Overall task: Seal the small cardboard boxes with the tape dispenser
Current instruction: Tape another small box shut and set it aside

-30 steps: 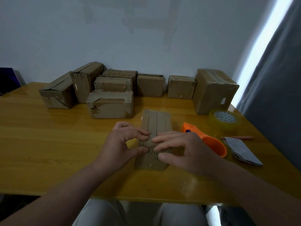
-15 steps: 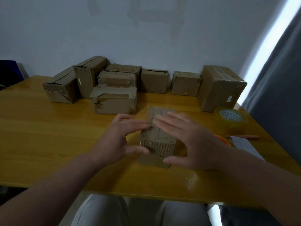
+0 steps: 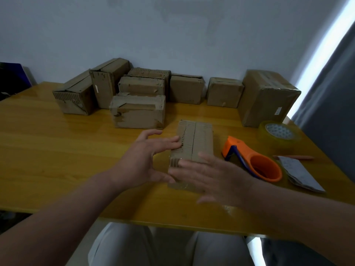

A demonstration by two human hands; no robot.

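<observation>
Lying with its long axis running straight away from the person, the box (image 3: 197, 139) sits on the table (image 3: 57, 150) between the two hands. Its top is ribbed corrugated card, brown and matt, and the seam (image 3: 193, 140) between the flaps runs along that same axis. The left hand (image 3: 146, 160) is spread, its straight fingers touching the box's left top edge and its thumb low by the near left corner; it clasps nothing. The right hand (image 3: 217, 179) is flat and spread over the near end, fingers straight. It is slightly blurred, so I cannot tell whether it presses the card or hovers just above. The dispenser (image 3: 255, 164) lies untouched just right of the box: smooth orange plastic, with a round drum toward the person and a wedge nose with a blue part pointing away. It is nearer the right hand, which would likely reach sideways for it. A glossy clear roll (image 3: 278, 131) sits farther right, and more worn boxes (image 3: 138, 112) line the wall.
</observation>
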